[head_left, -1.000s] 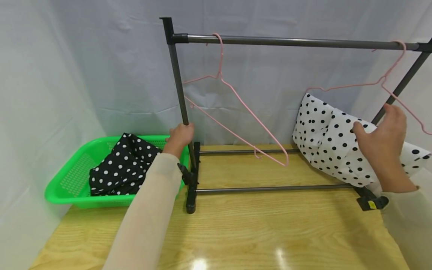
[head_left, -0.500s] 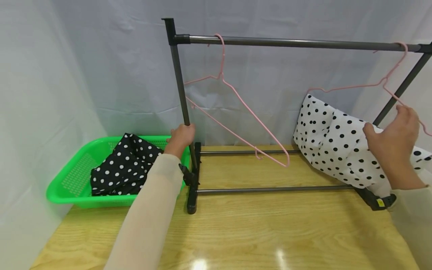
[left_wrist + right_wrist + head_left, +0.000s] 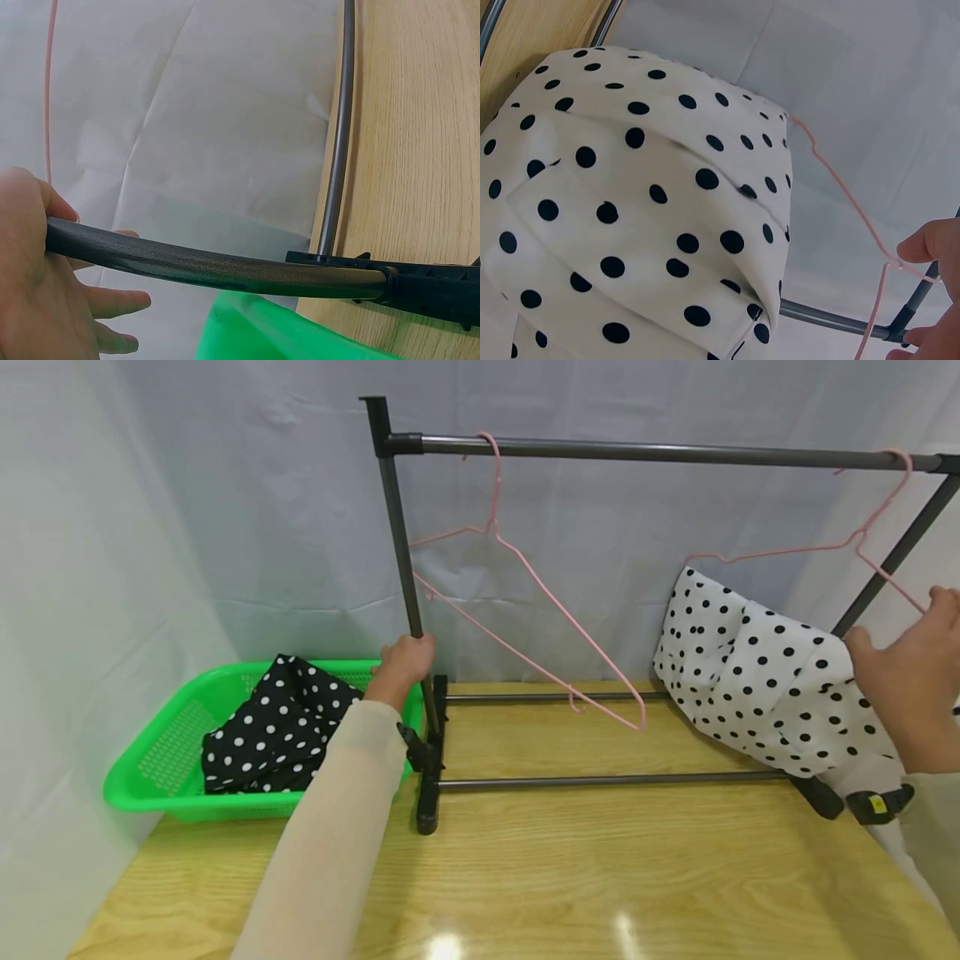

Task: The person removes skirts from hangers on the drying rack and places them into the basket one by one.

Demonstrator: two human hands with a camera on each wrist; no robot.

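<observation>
My left hand (image 3: 401,662) grips the dark upright post (image 3: 225,266) of a clothes rack (image 3: 637,452), low down near its foot. My right hand (image 3: 911,672) is at the rack's right end, where its fingertips (image 3: 928,241) pinch the wire of a pink hanger (image 3: 787,552) close to the neck. That hanger's hook sits on the top bar. A white cloth with black dots (image 3: 757,685) hangs just below and left of my right hand. A second pink hanger (image 3: 525,568) hangs bare near the left post.
A green plastic basket (image 3: 161,743) stands left of the rack and holds a black cloth with white dots (image 3: 277,727). The rack stands on a wooden table (image 3: 562,868), with white sheeting behind and to the left.
My right hand has moved right and up, off the white dotted cloth and onto the right hanger's wire. My left hand has stayed on the post.
</observation>
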